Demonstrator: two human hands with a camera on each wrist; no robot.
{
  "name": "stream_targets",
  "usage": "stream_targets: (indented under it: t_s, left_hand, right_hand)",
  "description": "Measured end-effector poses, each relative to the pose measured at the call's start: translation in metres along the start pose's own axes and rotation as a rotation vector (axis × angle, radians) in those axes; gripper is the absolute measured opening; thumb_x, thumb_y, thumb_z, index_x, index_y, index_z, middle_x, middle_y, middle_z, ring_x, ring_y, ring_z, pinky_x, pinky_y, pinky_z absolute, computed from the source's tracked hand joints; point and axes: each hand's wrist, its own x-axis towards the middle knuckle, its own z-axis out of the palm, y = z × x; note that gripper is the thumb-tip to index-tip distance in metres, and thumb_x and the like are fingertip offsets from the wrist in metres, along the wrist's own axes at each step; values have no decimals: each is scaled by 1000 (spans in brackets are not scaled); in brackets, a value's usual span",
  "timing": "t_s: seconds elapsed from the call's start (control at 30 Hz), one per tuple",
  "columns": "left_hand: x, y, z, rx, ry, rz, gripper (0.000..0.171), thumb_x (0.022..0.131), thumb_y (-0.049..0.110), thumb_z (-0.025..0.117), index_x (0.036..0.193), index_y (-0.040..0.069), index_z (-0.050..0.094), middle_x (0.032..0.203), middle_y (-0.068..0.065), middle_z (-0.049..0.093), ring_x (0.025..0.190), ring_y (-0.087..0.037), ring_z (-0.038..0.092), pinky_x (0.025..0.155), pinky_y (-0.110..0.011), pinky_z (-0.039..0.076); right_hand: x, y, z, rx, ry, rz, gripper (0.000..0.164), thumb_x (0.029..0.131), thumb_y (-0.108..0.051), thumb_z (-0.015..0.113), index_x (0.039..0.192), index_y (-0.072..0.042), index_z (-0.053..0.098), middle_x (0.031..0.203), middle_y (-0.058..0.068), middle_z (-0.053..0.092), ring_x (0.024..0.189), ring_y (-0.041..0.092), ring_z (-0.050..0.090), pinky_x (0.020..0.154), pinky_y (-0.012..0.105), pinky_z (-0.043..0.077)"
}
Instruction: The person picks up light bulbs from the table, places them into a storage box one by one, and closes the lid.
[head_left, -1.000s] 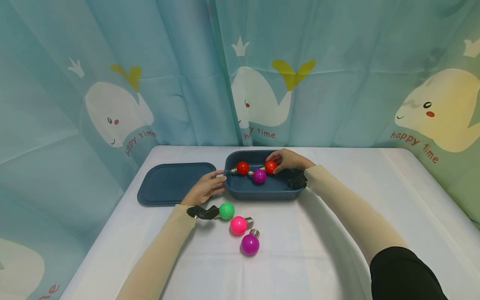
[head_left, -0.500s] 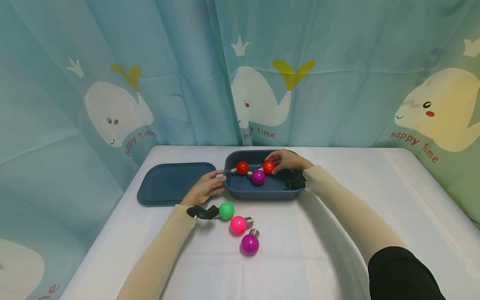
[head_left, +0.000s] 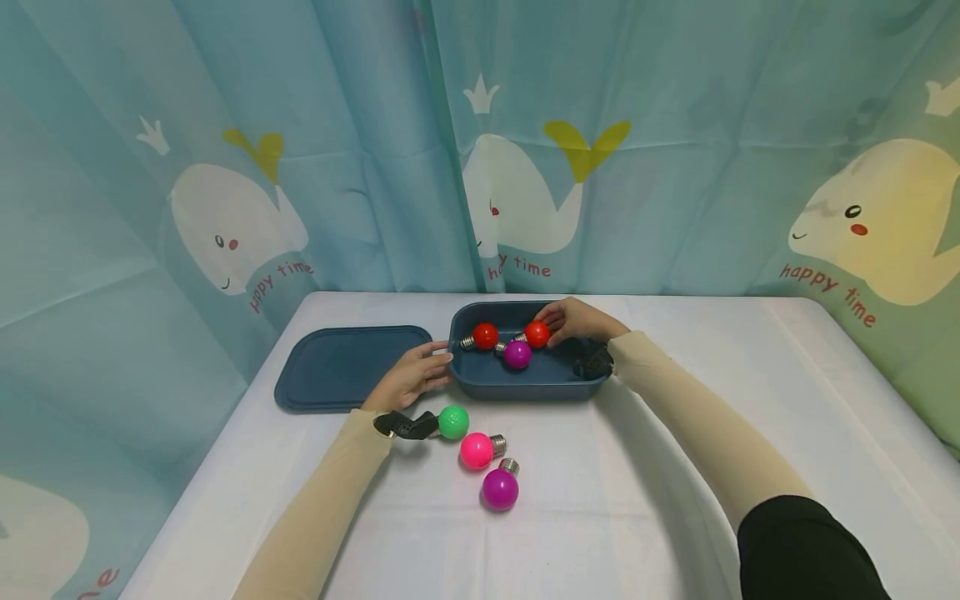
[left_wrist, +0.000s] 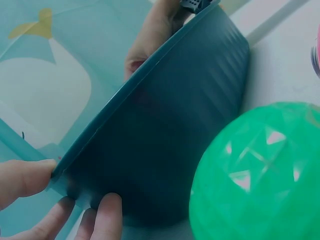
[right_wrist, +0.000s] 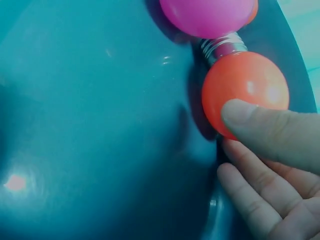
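While the box point(head_left: 525, 391) is touched by the relaxed left hand point(head_left: 408, 377), the red bulb point(head_left: 536, 335) inside is pinched by the right hand point(head_left: 579, 319); nudged slightly left since a second ago, it is apparently being settled beside the purple bulb point(head_left: 517, 356).

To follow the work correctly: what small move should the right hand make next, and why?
Probably release the red light bulb that the right hand holds: it is inside the dark blue box, while the green bulb and pink bulb lie outside.
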Motion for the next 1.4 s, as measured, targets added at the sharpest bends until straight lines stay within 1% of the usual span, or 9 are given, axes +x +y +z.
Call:
stream_targets:
  t_s: [0.2,0.43,0.53,0.77,0.9,1.0,1.13,1.23,1.4]
  left_hand:
    - [0,0,0,3,-1,-2,53,97,9,49,147,5,29,144,-20,40,128,-31,47,106,-42,42]
    - [-1,-1,0,12,2,-6,53,97,10,49,147,5,30,144,-20,41,125,-29,49,105,-41,43]
    - [-1,-1,0,13,-3,-4,53,98,10,49,146,5,30,144,-20,41,124,-27,50,105,-40,43]
    - [-1,-1,0,14,-6,-2,53,98,9,49,146,5,30,144,-20,41,121,-25,52,105,-41,43]
    - [-1,-1,1,17,-5,-2,53,98,10,49,146,5,30,144,-20,41,123,-27,51,105,-41,43]
    - [-1,-1,0,14,-7,-2,53,98,10,49,146,5,30,144,-20,41,124,-27,51,105,-41,43]
    - [-2,0,0,19,-14,3,52,98,10,48,147,5,29,144,-21,41,123,-27,51,106,-41,43]
    - [-2,0,0,24,-18,6,52,98,10,48,147,4,29,144,-21,40,123,-26,51,106,-41,43]
    - [-1,0,-1,18,-15,3,52,98,10,48,147,5,29,144,-20,41,123,-26,51,106,-41,43]
  right_hand:
    - [-3,0,-3,16,10,-3,44,80,8,67,121,13,54,124,31,56,112,39,59,95,40,52]
    - [-6,1,-8,31,34,-6,42,80,6,67,120,13,55,121,30,59,109,37,61,92,39,53]
    - [-8,2,-10,55,45,-18,43,81,7,67,121,13,54,121,30,58,109,37,61,92,37,53]
    - [-14,4,-14,130,76,-56,43,83,5,66,123,11,53,124,30,57,110,36,61,88,29,56]
    - [-18,4,-15,169,97,-66,43,84,3,66,125,9,53,124,29,57,113,37,59,88,28,55]
    - [-20,3,-17,178,110,-75,43,85,2,65,126,8,53,125,28,58,114,37,59,89,29,55]
    - [-23,4,-18,191,123,-80,43,86,0,65,127,7,53,125,26,58,115,35,59,90,28,54]
    - [-25,4,-19,235,128,-88,43,86,2,64,127,7,53,127,27,56,115,36,58,89,25,54]
    - [-32,0,-19,268,125,-129,43,86,4,63,127,9,51,129,29,53,117,39,55,87,21,54]
